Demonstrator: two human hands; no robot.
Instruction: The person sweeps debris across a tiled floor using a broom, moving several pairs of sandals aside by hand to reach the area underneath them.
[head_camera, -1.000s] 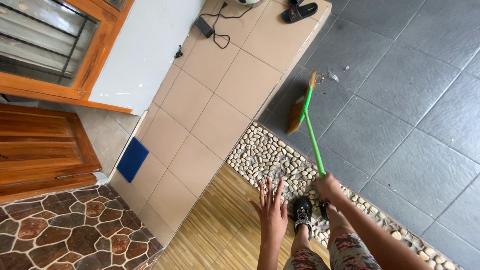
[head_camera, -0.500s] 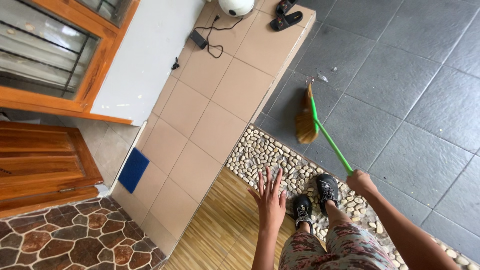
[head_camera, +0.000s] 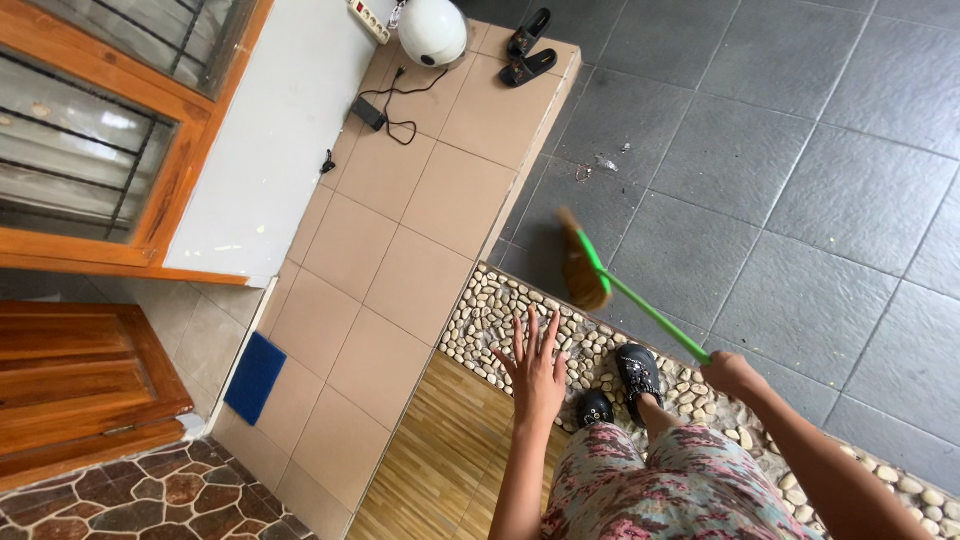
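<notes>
From my seat I see the small blue rectangular floor mat (head_camera: 255, 376) by the wall at left; my left hand (head_camera: 537, 372) hangs empty, fingers spread apart, over the pebble strip (head_camera: 500, 315); my right hand (head_camera: 733, 375) is clamped round the green-handled straw broom (head_camera: 600, 277), bristles on the dark grey tiles (head_camera: 800, 200).

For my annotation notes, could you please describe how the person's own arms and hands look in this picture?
Both arms are bare, with no sleeves showing. The left hand and right hand wear no gloves; no rings, watch or bracelets are visible. Slender fingers; finer detail is too small to tell.
</notes>
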